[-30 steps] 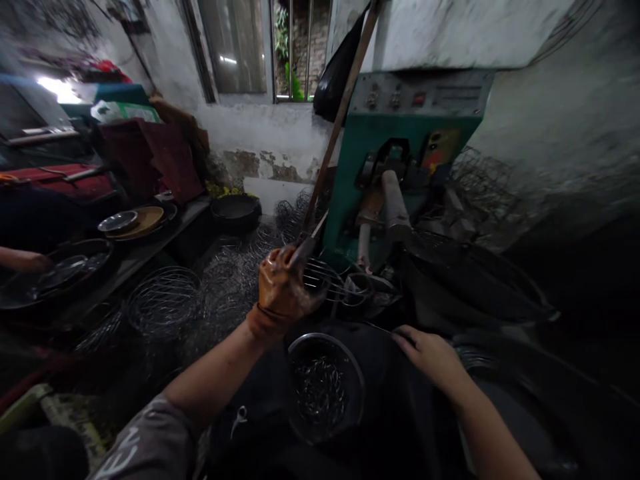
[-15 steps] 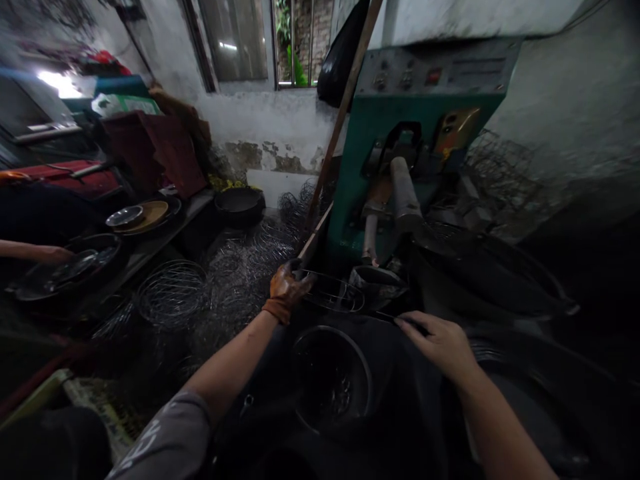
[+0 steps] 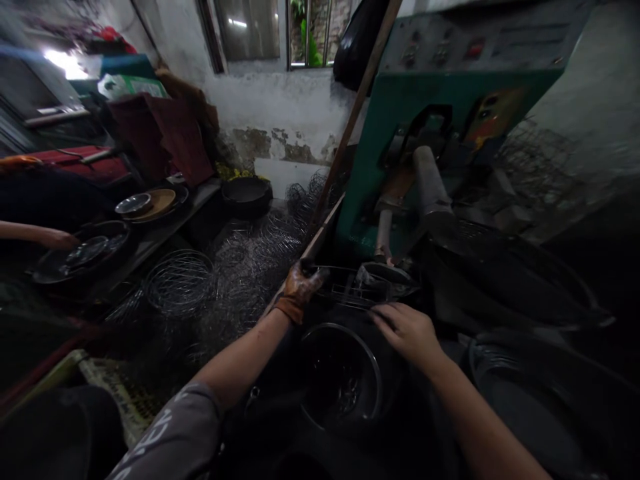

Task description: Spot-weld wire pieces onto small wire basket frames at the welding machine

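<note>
Head view: pale, peeling wall (image 3: 280, 100) across the back of a dim room. In front of it at right, a tall green machine (image 3: 370, 140) with a grey control panel (image 3: 525, 50) along the top and a thick metal tube (image 3: 431, 180) jutting from the front. Left of the machine, a broad heap of tangled wire (image 3: 240, 260). At lower right, a dark round pan (image 3: 520, 413). Low at centre, a dark bowl (image 3: 377, 373) with a thin bright rim. Beside the heap, a round wire basket (image 3: 180, 280). Just beyond the bowl and below the tube, the wire frame (image 3: 350, 291), lying across the space between both hands. At its left end, the left hand (image 3: 299, 287) in an orange-brown glove, with fingers closed on the frame. At its near right edge, the bare right hand (image 3: 410, 327), with fingers bent and close together; impossible to tell a pinch from a mere touch. Inside the bowl, small shiny metal pieces (image 3: 347, 390), too dark to make out singly.
</note>
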A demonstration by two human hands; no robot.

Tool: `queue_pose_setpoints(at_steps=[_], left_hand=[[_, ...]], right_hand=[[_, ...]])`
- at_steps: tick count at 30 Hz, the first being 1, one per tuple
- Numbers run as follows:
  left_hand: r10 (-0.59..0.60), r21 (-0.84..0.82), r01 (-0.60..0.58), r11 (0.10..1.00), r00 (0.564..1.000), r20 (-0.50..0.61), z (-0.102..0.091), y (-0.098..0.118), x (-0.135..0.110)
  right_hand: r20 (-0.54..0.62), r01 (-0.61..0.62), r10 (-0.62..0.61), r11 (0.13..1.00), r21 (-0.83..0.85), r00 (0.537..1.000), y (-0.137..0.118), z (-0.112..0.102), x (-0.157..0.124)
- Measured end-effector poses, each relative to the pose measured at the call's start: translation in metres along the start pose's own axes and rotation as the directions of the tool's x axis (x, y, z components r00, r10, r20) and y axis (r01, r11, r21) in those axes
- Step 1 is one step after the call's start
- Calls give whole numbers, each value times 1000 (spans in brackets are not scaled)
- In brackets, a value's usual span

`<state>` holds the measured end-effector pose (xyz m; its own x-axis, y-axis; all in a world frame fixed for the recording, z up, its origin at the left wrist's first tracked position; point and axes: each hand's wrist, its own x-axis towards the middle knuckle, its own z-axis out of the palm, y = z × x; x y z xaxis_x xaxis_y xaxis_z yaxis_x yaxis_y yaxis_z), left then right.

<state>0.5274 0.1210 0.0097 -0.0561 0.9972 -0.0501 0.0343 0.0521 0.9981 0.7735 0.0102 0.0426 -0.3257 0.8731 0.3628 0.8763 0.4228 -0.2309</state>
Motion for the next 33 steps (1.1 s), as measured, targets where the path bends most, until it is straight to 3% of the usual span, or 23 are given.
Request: queue_pose_setpoints(at_steps=[3,6,9,15,18,23,26,30,31,33], left_hand=[[-47,28,45,999,994,99,4,-6,-20],[-43,28,39,999,986,158,6,-8,-32],[-40,-6,43,999,974,225,7,-8,-34],[-44,-7,47,999,967,253,4,-13,-30],[39,110,-81,991,940,340,-4,-9,-36],[310,238,-457,857,826,471,-16,-4,-43],[346,215,-511,832,781,519,-23,-10,-31],[352,176,-584,792,673,650,-45,-23,-6],[338,201,-587,784,675,656,-51,-24,-2],[329,269,-578,770,722,609,-58,-20,-3]], right_hand=[[-326,130,-107,990,49,939,-2,4,-1],[-454,147,-124,989,15,882,-2,5,4],[-465,105,-89,994,8,881,4,7,7],[-431,123,-79,990,75,899,16,11,4],[-452,75,-2,987,143,892,16,9,3],[-458,17,87,976,218,885,15,3,1],[-457,10,104,971,240,883,15,-1,1],[-443,20,110,960,278,890,13,-7,-2],[-431,21,107,959,283,896,12,-8,-2],[-404,27,99,955,295,909,9,-7,-3]])
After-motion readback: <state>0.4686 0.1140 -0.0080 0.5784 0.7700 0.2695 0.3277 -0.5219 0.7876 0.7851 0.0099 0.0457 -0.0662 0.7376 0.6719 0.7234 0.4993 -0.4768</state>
